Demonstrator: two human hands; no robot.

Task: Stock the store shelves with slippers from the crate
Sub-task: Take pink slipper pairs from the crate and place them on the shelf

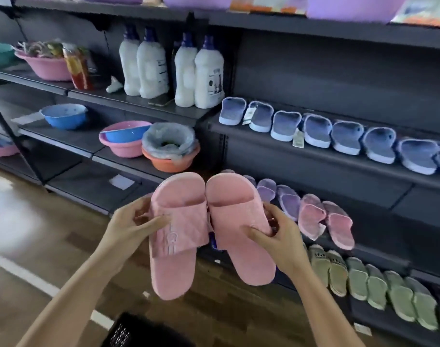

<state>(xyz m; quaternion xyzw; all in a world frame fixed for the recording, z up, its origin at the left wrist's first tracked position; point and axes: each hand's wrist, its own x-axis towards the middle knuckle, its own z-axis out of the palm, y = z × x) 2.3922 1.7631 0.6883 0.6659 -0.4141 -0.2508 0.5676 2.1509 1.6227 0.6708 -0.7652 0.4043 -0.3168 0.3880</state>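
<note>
I hold a pair of pink slippers side by side in front of the dark shelves. My left hand (pixel 135 221) grips the strap of the left pink slipper (pixel 175 261). The right pink slipper (pixel 241 251) is held at its outer edge by my right hand (pixel 276 234). Both slippers point toes up, soles away from me. A corner of the black crate (pixel 128 331) shows at the bottom edge, below my arms. To the right, the middle shelf (pixel 379 249) holds purple slippers (pixel 286 201) and pink slippers (pixel 326 219).
Blue slippers (pixel 321 131) line the upper shelf, green slippers (pixel 379 286) the lowest one. White detergent bottles (pixel 174 68) and plastic basins (pixel 123 139) fill the shelves on the left. Wooden floor (pixel 51 234) lies below.
</note>
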